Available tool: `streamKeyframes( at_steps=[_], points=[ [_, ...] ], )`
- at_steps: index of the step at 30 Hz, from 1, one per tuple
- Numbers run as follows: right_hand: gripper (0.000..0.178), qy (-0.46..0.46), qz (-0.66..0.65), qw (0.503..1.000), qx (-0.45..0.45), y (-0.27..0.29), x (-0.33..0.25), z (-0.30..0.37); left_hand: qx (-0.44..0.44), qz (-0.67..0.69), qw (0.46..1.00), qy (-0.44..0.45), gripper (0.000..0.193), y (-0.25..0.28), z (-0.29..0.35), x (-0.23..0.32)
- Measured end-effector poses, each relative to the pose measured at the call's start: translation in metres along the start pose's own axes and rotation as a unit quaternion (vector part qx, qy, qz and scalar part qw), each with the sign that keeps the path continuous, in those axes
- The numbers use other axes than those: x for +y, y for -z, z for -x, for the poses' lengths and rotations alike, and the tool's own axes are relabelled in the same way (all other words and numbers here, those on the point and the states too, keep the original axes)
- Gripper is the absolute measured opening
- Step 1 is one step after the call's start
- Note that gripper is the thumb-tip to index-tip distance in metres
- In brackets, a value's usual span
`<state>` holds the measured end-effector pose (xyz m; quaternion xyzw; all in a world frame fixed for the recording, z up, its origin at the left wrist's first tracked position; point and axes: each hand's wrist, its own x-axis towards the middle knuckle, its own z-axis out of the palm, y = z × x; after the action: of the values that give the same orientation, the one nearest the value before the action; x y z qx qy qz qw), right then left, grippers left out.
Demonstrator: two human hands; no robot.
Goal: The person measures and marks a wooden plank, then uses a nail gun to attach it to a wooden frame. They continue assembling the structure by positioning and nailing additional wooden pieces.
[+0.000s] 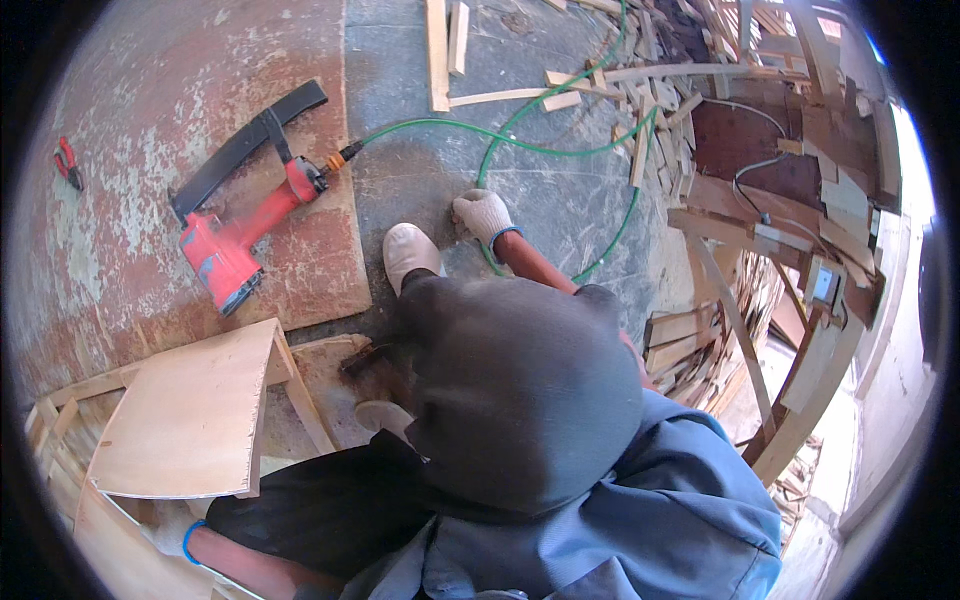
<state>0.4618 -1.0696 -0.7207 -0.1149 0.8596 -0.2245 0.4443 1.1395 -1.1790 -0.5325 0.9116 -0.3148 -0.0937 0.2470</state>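
My right hand [483, 215], in a white knitted glove with a blue cuff, is closed on the floor. A green air hose [592, 152] runs into it at the top and comes out below. My left hand [170, 530], also gloved, is at the lower left against a wooden frame [300, 400]. Its fingers are hidden under the frame's plywood panel [185, 420]. Ahead on the left, a red nail gun [240, 235] with a long black magazine lies on a worn brown board [110, 270]. The hose is attached to its handle end.
Red-handled pliers [68, 163] lie at the far left. Wooden strips [438, 55] and offcuts are scattered ahead and pile up on the right. A rough timber stand [750, 210] with cables rises at the right. My shoe [410, 252] and dark knee [520, 390] fill the middle.
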Motion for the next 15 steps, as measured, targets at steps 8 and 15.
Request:
streamKeyframes(
  at_steps=[8, 15],
  points=[
    [0.045, 0.055, 0.170, 0.983, 0.048, -0.003, 0.008, -0.015, 0.034, -0.076, 0.996, -0.014, 0.048, 0.005, -0.012, -0.006],
    [0.050, 0.073, 0.276, 0.956, 0.060, -0.001, -0.006, -0.009, 0.040, -0.122, 0.991, -0.023, 0.045, 0.002, -0.021, -0.009]
  ],
)
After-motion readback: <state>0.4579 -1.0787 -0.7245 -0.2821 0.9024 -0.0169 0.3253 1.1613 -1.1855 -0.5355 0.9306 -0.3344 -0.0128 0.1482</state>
